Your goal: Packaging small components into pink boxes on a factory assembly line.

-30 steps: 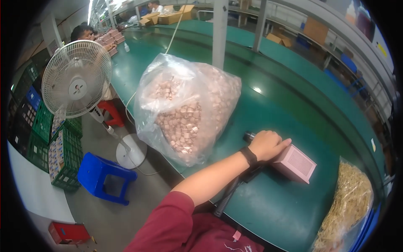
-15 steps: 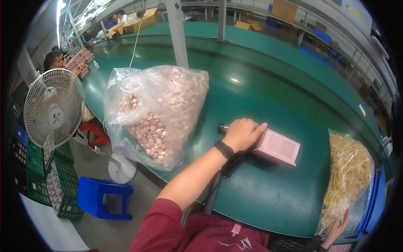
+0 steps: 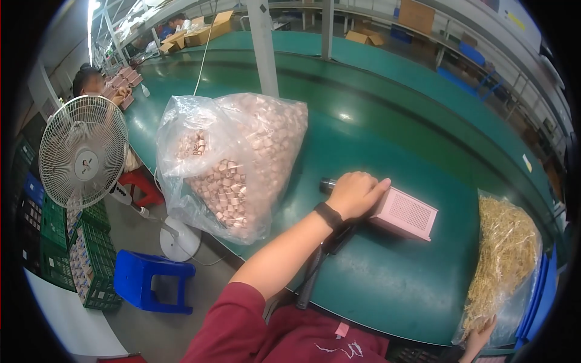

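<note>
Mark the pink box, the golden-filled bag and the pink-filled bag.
Pink box (image 3: 407,212): head view, its perforated face.
Golden-filled bag (image 3: 501,257): head view, its bulging middle.
Pink-filled bag (image 3: 239,164): head view, its clear plastic front.

Green bench top (image 3: 387,284) in front of you. Pink perforated box (image 3: 405,215) lies on it, just right of your left hand (image 3: 357,195). Big clear bag of small pink pieces (image 3: 254,157) sits left of same hand. Clear bag of gold strands (image 3: 502,254) at bench's right end, by your right hand (image 3: 481,333). White bottle (image 3: 145,90) stands far beyond left hand. Grey floor (image 3: 212,290), well left of left hand: blue stool (image 3: 142,281), fan base (image 3: 180,240), green crates (image 3: 100,272).
</note>
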Action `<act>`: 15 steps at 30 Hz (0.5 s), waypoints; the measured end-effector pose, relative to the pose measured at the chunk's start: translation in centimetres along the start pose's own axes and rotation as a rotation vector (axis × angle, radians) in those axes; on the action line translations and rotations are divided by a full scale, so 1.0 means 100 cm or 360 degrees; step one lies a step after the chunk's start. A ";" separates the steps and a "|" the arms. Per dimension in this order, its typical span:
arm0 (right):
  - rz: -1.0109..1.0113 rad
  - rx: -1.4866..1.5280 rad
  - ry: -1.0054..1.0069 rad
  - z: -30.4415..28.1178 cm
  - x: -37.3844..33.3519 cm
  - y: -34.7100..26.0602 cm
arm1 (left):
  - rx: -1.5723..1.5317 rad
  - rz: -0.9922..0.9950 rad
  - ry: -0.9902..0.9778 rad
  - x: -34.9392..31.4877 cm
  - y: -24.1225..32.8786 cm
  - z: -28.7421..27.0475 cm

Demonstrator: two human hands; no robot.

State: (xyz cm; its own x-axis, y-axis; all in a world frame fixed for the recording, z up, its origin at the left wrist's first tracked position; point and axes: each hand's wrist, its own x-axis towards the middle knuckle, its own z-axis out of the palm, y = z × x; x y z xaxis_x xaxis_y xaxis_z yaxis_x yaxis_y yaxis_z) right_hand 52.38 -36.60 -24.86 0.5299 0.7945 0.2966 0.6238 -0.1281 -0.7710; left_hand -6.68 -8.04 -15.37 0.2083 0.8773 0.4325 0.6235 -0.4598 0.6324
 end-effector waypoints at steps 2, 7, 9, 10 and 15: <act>0.0062 -0.0558 0.0121 -0.002 0.008 0.002 | 0.0038 -0.0048 -0.0094 0.001 0.002 -0.002; 0.0138 -0.0655 0.0368 0.011 0.004 -0.006 | 0.0031 -0.0034 -0.0065 0.000 -0.002 -0.003; 0.0122 -0.0582 0.0370 0.017 -0.001 -0.022 | 0.0043 -0.0039 -0.0071 -0.002 -0.003 -0.007; 0.0107 -0.0509 0.0379 0.019 -0.002 -0.031 | 0.0052 -0.0042 -0.0074 -0.005 -0.004 -0.010; 0.0093 -0.0477 0.0415 -0.007 -0.012 -0.016 | 0.0000 -0.0020 -0.0113 -0.002 0.004 -0.008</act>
State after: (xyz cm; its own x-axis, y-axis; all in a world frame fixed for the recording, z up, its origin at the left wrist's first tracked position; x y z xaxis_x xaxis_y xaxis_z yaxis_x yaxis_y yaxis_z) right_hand 51.14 -37.77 -23.56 0.6736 0.6082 0.4201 0.7077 -0.3667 -0.6039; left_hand -7.04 -8.48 -14.66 0.2530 0.8906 0.3778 0.6264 -0.4484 0.6376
